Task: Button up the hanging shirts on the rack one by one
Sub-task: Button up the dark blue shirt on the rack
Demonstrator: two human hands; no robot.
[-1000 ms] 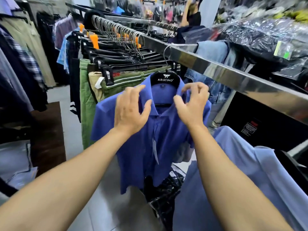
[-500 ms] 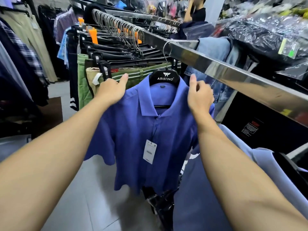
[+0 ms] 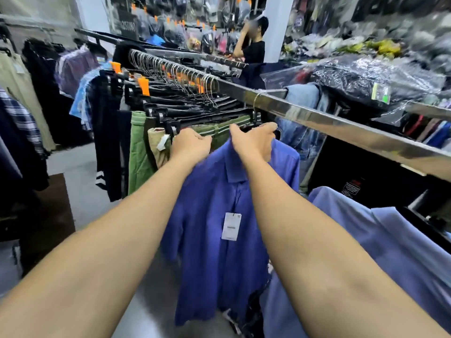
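A dark blue short-sleeved shirt [image 3: 214, 240] hangs facing me from the chrome rail [image 3: 341, 125], with a white paper tag [image 3: 231, 226] on its front placket. My left hand [image 3: 190, 146] lies on the shirt's left shoulder, its fingers curled over the top edge. My right hand [image 3: 253, 140] sits on the collar and covers the hanger's top, thumb pointing left and fingers bent over the far side. The hanger is almost fully hidden under my hands. A lighter blue shirt [image 3: 390, 252] hangs nearer to me at the lower right.
Green trousers [image 3: 139, 154] and several dark garments on clip hangers crowd the rail just behind the shirt. Plastic-wrapped clothes [image 3: 366, 79] are piled on the right. A person in black [image 3: 253, 47] stands at the back. Grey floor [image 3: 80, 167] lies to the left.
Both hands have moved from the shirt's shoulders up and inward to the collar and hanger top, now covering the hanger. The shirt has shifted slightly along the rail.
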